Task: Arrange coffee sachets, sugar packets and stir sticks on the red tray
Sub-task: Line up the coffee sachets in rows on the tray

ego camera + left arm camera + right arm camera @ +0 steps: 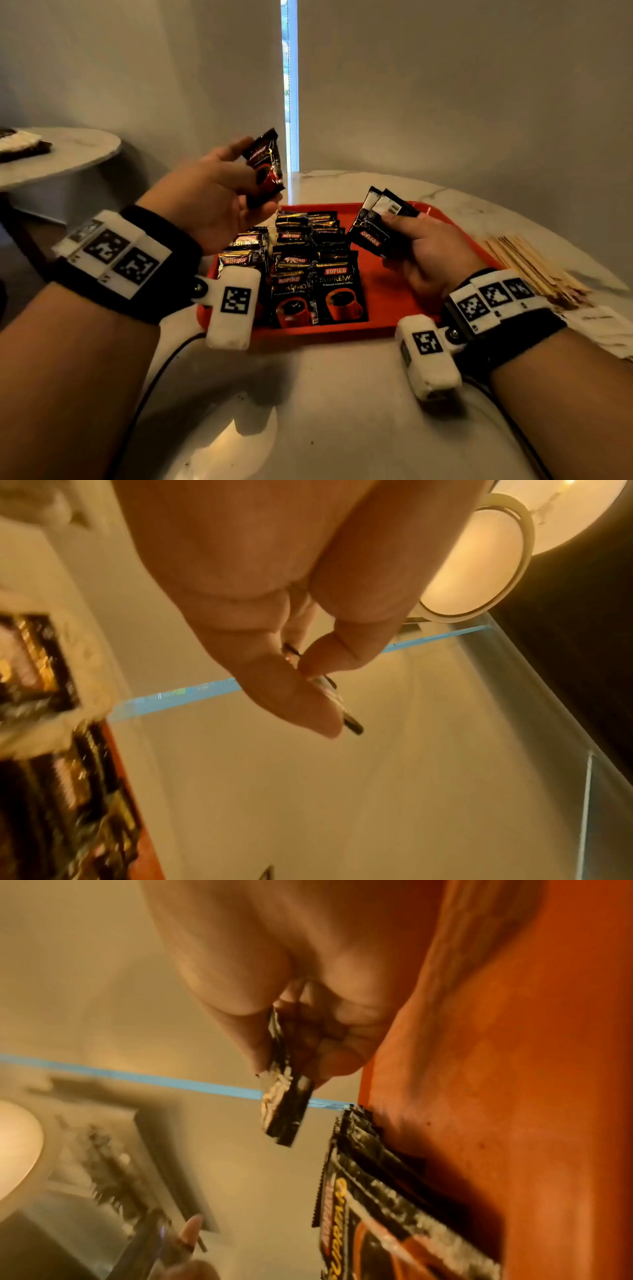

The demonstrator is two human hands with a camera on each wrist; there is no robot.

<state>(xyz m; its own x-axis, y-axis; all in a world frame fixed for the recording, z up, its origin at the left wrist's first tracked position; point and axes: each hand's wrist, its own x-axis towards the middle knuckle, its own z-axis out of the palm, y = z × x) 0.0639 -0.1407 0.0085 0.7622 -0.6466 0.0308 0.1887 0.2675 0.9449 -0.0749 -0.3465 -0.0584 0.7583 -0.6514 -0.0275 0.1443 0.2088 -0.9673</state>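
The left hand (212,198) is raised, palm turned inward, with thumb and fingertips (308,710) pinching one glossy black-and-red foil coffee sachet (265,168) that stands nearly upright in its grip. The right hand (428,253) curls round a pair of the same black foil sachets (380,219), fanned and held upside down with their pale backs showing at the top. Below and between the two hands, the flat red plastic tray (383,291) rests on a white marble-patterned round table (325,394). On the tray's left half, under the left hand, rows of black sachets (308,267) printed with a red cup overlap each other; the stretch beneath the right hand is bare red. Just outside the right wrist, a bundle of thin pale wooden stir sticks (534,267) lies on the table beside the tray.
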